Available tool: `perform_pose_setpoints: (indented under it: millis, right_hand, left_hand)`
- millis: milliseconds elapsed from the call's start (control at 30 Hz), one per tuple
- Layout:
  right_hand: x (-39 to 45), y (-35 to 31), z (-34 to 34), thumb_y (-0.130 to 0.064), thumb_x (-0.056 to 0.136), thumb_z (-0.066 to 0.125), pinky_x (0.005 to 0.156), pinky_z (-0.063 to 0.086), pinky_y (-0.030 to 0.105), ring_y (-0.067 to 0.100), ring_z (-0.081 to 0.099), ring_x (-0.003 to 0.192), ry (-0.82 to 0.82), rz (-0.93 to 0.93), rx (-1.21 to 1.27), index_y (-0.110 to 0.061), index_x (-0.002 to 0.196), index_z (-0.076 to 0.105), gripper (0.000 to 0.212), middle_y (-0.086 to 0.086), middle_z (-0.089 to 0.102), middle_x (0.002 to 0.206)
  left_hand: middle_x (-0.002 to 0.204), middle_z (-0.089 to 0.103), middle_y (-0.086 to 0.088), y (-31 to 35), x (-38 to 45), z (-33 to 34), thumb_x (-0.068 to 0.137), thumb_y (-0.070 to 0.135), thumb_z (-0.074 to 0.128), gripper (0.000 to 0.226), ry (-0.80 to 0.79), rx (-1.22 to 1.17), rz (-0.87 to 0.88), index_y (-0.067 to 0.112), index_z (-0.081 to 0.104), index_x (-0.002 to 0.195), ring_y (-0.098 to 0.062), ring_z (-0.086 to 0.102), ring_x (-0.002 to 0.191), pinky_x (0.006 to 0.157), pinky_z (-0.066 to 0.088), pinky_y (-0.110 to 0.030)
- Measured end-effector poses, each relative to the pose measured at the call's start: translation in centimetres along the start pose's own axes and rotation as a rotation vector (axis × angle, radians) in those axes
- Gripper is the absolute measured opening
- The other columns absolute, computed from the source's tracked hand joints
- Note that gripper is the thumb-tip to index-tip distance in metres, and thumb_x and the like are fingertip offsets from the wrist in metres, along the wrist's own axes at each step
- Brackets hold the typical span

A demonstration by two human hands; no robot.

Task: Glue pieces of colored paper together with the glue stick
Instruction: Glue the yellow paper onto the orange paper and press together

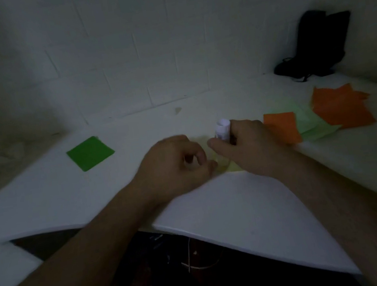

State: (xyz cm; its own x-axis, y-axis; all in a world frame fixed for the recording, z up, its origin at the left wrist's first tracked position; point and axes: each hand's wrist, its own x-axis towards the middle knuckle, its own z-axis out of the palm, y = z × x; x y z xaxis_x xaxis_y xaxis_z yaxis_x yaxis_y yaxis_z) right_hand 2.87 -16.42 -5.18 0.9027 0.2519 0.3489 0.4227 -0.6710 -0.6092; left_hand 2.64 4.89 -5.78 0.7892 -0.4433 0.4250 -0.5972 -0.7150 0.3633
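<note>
Right hand (248, 143) wraps its curled fingers around the glue stick (222, 129), and the stick stands near upright, long axis vertical, its white top end pointing up and slightly toward 11 o'clock out of the fist. Which end carries the glue, I can't tell in this dim light. Left hand (175, 162) sits just beside it at 9 o'clock, fingers curled down onto the yellow paper (231, 167) lying flat on the white bench (229, 210); whether it pinches the sheet or only presses it is not clear. The yellow paper lies under and between both hands. At 3 o'clock of the right hand an orange sheet (283, 127) lies flat, overlapping pale green paper (312, 124), with more orange pieces (341, 107) beyond. Well apart at 9 o'clock, a dark green square (90, 153) lies alone. A black bag (314, 45) leans on the wall at 1 o'clock.
</note>
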Motion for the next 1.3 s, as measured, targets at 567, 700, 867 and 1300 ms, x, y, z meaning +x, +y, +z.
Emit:
perform_pose_setpoints:
  millis: [567,700,867,1300]
  right_hand:
    - [0.6,-1.0,0.4,-0.049,0.097,0.064,0.059,0.037,0.009,-0.007,0.060,0.068,-0.059,-0.013,0.074,-0.037,0.086,0.062,0.017,-0.017,0.063,0.069]
    - [0.7,-0.9,0.7,-0.048,0.097,0.064,0.066,0.047,0.023,0.000,0.066,0.073,-0.037,0.003,0.166,-0.032,0.088,0.068,0.019,-0.013,0.071,0.077]
    - [0.9,0.0,-0.4,-0.045,0.101,0.061,0.055,0.042,0.022,0.000,0.056,0.055,0.221,0.140,0.439,-0.025,0.086,0.068,0.026,-0.013,0.064,0.060]
    - [0.8,0.4,-1.3,-0.044,0.106,0.051,0.067,0.036,-0.002,-0.021,0.057,0.074,0.353,0.094,0.255,-0.006,0.103,0.071,0.043,-0.009,0.069,0.081]
  left_hand:
    - [0.072,0.039,0.021,-0.2,-1.9,0.0,0.095,0.070,0.041,0.052,-0.255,0.187,0.233,0.050,0.054,0.142,-0.013,0.059,0.089,0.077,0.051,-0.036]
    - [0.073,0.038,0.022,-0.3,-2.0,0.0,0.094,0.071,0.041,0.051,-0.242,0.184,0.239,0.053,0.054,0.140,-0.012,0.059,0.090,0.078,0.051,-0.033]
    - [0.078,0.047,0.016,-0.6,-2.1,-0.2,0.096,0.059,0.055,0.038,-0.163,0.058,0.219,0.048,0.067,0.129,0.004,0.050,0.078,0.073,0.040,-0.012]
    - [0.093,0.069,0.008,-1.8,0.8,-1.0,0.080,0.022,0.088,0.017,-0.086,-0.352,-0.044,0.033,0.084,0.093,-0.013,0.063,0.076,0.069,0.044,-0.015]
